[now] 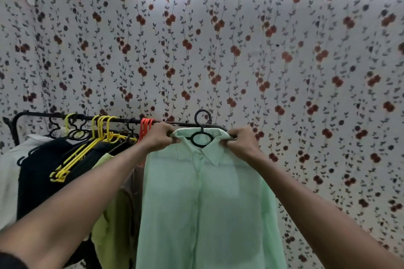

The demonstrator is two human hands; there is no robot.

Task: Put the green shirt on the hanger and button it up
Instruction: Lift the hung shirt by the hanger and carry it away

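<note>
I have both hands up at the collar of the green shirt [203,203], one on each side. My left hand [160,135] is clamped on the left shoulder of the shirt just beside the collar, and my right hand [242,140] pinches the right collar end, so the two are apart with the black hanger [202,135] between them. Gripping both shoulders like this keeps the fabric seated on the hanger's arms and keeps the garment square while it is carried.

The shirt is already on the hanger: the hook stands up through the neck opening and the round loop below it shows between the collar points. It hangs full length in front of me, held at the right end of the clothes rail [122,119]. The hook looks to be just above or in front of the rail; I cannot tell whether it has caught on it yet.

The front placket runs straight down and seems closed, though the picture is too soft to make out single buttons, so I judge the buttoning done or nearly so.

Along the rail toward its left end hang orange hangers [145,128], yellow hangers [100,131], a black garment [43,179] and a yellow-green garment [113,214]. Behind it all is floral wallpaper [284,61].
</note>
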